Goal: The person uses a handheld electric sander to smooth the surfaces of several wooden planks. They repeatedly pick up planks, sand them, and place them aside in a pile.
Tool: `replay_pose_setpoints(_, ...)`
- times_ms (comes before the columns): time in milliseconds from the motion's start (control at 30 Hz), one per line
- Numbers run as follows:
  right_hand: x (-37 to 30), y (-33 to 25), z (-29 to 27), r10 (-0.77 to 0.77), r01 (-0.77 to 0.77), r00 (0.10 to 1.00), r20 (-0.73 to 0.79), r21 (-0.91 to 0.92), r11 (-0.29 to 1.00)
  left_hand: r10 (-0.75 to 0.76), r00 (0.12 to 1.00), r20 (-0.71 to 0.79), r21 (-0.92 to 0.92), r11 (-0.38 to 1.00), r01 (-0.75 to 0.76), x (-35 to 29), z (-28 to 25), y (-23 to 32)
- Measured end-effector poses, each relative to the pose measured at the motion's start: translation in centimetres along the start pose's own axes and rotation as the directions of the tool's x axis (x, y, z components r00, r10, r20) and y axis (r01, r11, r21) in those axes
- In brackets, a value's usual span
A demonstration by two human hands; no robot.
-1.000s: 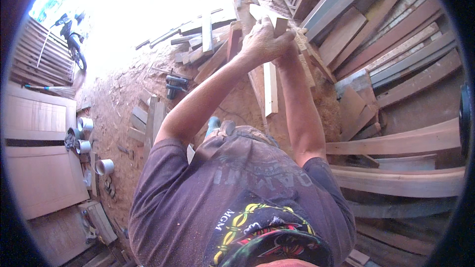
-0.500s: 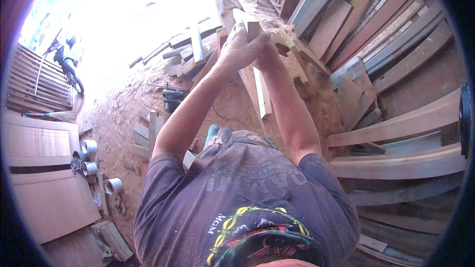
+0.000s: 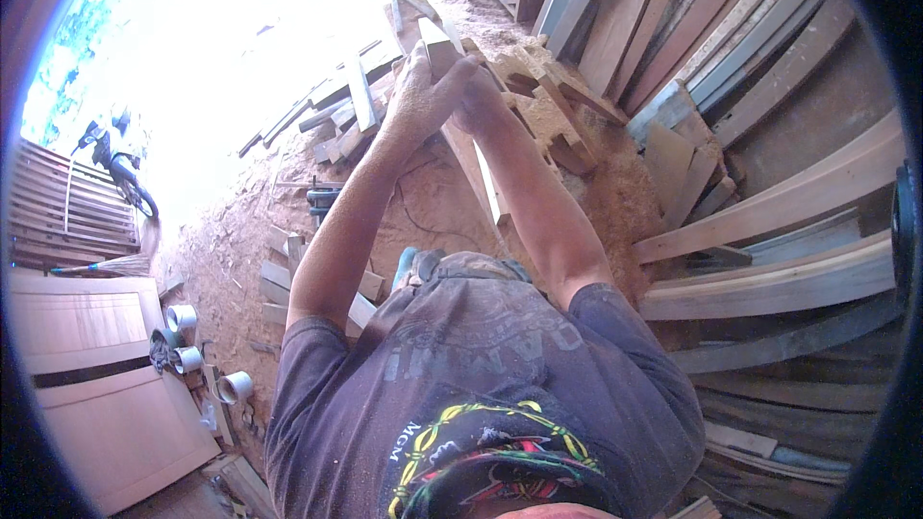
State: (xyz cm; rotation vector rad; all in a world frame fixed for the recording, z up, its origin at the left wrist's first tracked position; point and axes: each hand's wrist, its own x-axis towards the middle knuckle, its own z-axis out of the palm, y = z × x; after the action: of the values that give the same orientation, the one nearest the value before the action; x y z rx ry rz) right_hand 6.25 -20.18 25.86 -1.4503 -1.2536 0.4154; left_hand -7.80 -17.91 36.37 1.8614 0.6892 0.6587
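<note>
Out in front of me, arms stretched forward, both hands close together around a pale piece of wood (image 3: 439,46). My left hand (image 3: 413,101) is closed along its left side, dusted with sawdust. My right hand (image 3: 471,96) is closed at the near end of the piece, its fingers partly hidden. Below the hands, a long light wooden board (image 3: 488,183) shows between my forearms, its far part covered by them.
Offcuts (image 3: 361,91) lie on the dirt floor ahead, and sawdust-covered notched timber (image 3: 567,125) lies right of my hands. Planks (image 3: 769,202) stack along the right. A power tool (image 3: 323,197) sits by my left forearm. White buckets (image 3: 235,386), wooden panels (image 3: 125,432) and a motorbike (image 3: 125,173) are at left.
The whole view has turned a little, so my hands and the wood piece appear farther left. Both hands keep their hold, and more of the wood's near end shows between them.
</note>
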Motion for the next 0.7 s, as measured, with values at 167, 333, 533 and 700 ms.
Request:
replay_pose_setpoints(167, -0.1, 0.0, -0.1, 0.005, -0.006, 1.000, -0.019, -0.019, 1.000, -0.004, 1.000, -0.012, 0.021, 1.000, 0.004, 0.1, 0.1, 0.2)
replay_pose_setpoints(333, -1.0, -0.7, -0.9, 0.028, -0.034, 0.998, -0.063, -0.088, 0.996, -0.009, 0.999, -0.038, 0.080, 0.997, 0.012, 0.2, 0.3, 0.5)
replay_pose_setpoints(533, -13.8, -2.4, -2.4, 0.157, -0.339, 0.934, -0.321, -0.656, 0.675, 0.020, 0.999, -0.037, 0.176, 0.984, -0.014, -3.7, 1.1, 0.7)
replay_pose_setpoints(700, -20.2, 0.2, -1.4, 0.561, -0.548, 0.812, -0.163, -0.545, 0.635, -0.024, 1.000, 0.003, 0.168, 0.986, 0.024, -7.5, 3.7, -2.0)
